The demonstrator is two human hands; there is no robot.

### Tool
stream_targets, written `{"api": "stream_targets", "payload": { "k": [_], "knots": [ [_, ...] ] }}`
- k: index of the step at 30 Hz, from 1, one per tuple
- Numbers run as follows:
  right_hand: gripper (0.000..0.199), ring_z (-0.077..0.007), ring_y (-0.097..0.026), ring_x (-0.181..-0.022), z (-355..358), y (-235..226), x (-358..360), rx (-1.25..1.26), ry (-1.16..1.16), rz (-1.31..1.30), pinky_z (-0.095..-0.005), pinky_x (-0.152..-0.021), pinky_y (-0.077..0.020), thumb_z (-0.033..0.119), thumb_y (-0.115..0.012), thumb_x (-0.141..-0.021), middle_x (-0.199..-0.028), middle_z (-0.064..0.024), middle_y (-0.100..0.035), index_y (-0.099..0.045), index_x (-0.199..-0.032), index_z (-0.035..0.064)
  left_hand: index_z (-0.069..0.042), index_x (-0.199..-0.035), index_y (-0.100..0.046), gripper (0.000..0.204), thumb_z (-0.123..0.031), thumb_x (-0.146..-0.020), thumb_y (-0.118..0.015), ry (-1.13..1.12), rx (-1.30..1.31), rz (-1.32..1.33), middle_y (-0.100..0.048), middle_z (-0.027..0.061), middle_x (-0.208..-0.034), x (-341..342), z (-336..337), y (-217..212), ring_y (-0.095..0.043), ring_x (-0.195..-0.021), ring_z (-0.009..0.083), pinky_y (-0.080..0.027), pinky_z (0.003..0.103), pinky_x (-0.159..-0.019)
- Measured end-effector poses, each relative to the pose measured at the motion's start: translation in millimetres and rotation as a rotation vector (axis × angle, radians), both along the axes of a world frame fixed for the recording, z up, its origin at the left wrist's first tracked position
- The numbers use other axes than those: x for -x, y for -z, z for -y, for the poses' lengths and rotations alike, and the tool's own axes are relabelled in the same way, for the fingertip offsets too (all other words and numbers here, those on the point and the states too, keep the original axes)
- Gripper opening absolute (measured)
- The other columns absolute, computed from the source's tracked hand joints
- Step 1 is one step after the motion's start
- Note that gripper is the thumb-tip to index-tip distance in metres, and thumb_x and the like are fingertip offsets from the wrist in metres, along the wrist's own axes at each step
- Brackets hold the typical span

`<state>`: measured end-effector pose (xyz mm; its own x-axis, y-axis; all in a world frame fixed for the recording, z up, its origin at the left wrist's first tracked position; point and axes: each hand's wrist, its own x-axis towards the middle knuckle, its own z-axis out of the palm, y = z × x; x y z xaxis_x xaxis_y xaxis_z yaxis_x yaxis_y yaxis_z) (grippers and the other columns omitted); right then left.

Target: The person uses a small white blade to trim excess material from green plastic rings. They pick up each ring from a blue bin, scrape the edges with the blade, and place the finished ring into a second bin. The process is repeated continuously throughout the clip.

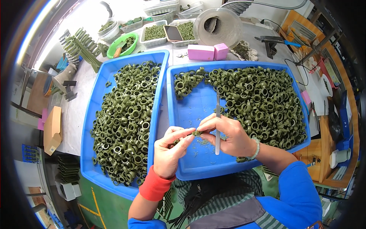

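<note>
My left hand [170, 149] is closed, thumb and forefinger pinching a small dark green wax-like ring [196, 133]. More green shows under its curled fingers, too hidden to make out. My right hand [228, 134] meets it from the other side, fingertips touching the same ring. A slim metal scalpel [217, 143] stands upright in the right hand's fingers, its thin tip pointing away from me. Both hands are above the right blue tray [187, 114], where many similar rings [259, 103] are heaped at the back and right. Green shavings lie on its bare bottom.
On the left, another blue tray [164, 86] is heaped with green rings [126, 118]. Behind are pink blocks [201, 52], a phone [173, 33], a green bowl [113, 48], tubs of small green pieces [154, 33] and a clear round hood [228, 28]. A cardboard piece [53, 129] stands far left.
</note>
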<state>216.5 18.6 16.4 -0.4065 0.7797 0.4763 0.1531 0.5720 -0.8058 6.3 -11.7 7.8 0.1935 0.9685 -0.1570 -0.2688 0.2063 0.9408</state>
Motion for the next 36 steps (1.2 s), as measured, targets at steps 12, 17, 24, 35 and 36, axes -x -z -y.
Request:
{"api": "stream_targets", "payload": {
  "k": [12, 17, 24, 35, 36],
  "knots": [
    [0.018, -0.0086, -0.064, -0.085, 2, 7, -7, 0.590, -0.185, -0.209, -0.0248, -0.074, -0.0532, 0.007, -0.068, -0.096, -0.096, -0.0059, -0.069, -0.063, -0.111, -0.0013, -0.001, -0.111, -0.072, 0.016, -0.005, -0.097, -0.064, 0.079, 0.209, 0.161, -0.054, -0.0047, -0.078, 6, -4, -2, -0.038, -0.057, 0.0011, -0.024, 0.019, -0.048],
    [0.020, -0.0098, -0.066, -0.084, 3, 3, -6, 0.675, -0.214, -0.208, -0.0248, -0.076, -0.0540, 0.010, -0.066, -0.098, -0.100, -0.0069, -0.069, -0.063, -0.114, -0.0013, 0.000, -0.107, -0.071, 0.013, -0.007, -0.098, -0.063, 0.052, 0.082, 0.036, -0.054, -0.0042, -0.076, 3, -1, -2, -0.036, -0.055, 0.0011, -0.024, 0.018, -0.047],
    [0.019, -0.0127, -0.067, -0.090, 0, -2, -7, 0.902, -0.211, -0.292, -0.0268, -0.080, -0.0554, 0.008, -0.066, -0.097, -0.101, -0.0082, -0.070, -0.063, -0.114, -0.0012, -0.001, -0.113, -0.064, 0.019, -0.015, -0.104, -0.055, 0.104, 0.312, 0.191, -0.062, 0.0034, -0.083, 6, -5, 3, -0.044, -0.059, 0.0031, -0.029, 0.016, -0.046],
    [0.019, -0.0167, -0.067, -0.099, -1, 12, -5, 0.441, -0.076, -0.226, -0.0301, -0.087, -0.0556, -0.004, -0.068, -0.090, -0.109, -0.0084, -0.068, -0.067, -0.109, 0.0012, -0.004, -0.117, -0.061, 0.018, -0.006, -0.099, -0.061, 0.048, 0.079, 0.094, -0.071, 0.0078, -0.101, 2, -4, 5, -0.051, -0.068, 0.0016, -0.034, 0.015, -0.052],
    [0.020, -0.0175, -0.067, -0.099, 0, 11, -4, 0.534, -0.061, -0.261, -0.0306, -0.087, -0.0557, -0.004, -0.068, -0.090, -0.108, -0.0090, -0.068, -0.067, -0.108, 0.0012, -0.003, -0.117, -0.061, 0.018, -0.005, -0.099, -0.061, 0.042, 0.032, 0.057, -0.071, 0.0076, -0.101, 2, -3, 6, -0.052, -0.069, 0.0016, -0.034, 0.015, -0.052]
  ]
}}
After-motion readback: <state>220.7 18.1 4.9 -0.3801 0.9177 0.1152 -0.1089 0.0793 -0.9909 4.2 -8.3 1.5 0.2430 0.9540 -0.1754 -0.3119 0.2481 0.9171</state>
